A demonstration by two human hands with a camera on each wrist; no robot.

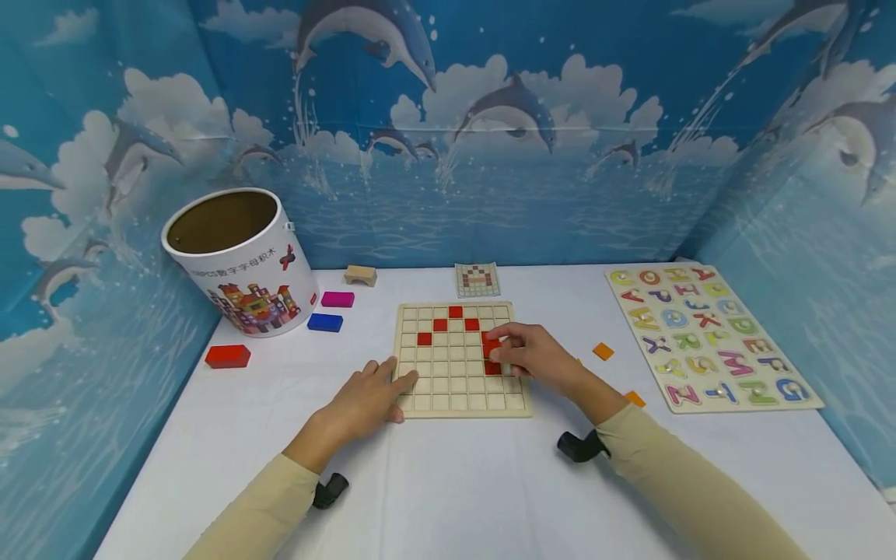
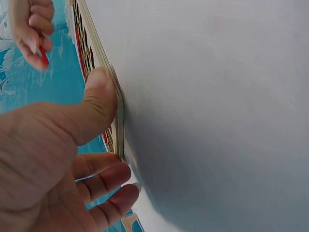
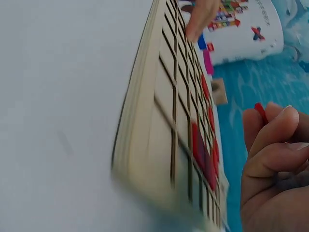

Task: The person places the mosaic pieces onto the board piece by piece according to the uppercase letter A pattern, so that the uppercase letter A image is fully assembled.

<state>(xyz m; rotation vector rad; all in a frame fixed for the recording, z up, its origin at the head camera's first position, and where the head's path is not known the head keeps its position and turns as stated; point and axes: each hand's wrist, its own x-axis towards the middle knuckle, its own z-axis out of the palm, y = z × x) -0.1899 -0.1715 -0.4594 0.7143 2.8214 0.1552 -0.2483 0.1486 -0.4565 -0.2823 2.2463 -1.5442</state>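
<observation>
A wooden grid board (image 1: 437, 389) lies on the table with several red square tiles (image 1: 424, 339) set in its cells, forming a peak with a run down the right side. My right hand (image 1: 532, 354) is over the board's right part. Between thumb and fingertips it pinches a red tile (image 3: 260, 112), held above the board's surface in the right wrist view. My left hand (image 1: 364, 398) rests at the board's left edge. Its thumb (image 2: 99, 89) lies on the board, and the other fingers extend loosely along the side.
Behind the board lies a small pattern card (image 1: 477, 280). Orange tiles (image 1: 603, 351) and an alphabet puzzle board (image 1: 714, 334) are to the right. Left stand a printed bucket (image 1: 245, 264), a red block (image 1: 227, 356), a blue block (image 1: 325, 322), a magenta block (image 1: 338, 299) and a wooden arch (image 1: 360, 274).
</observation>
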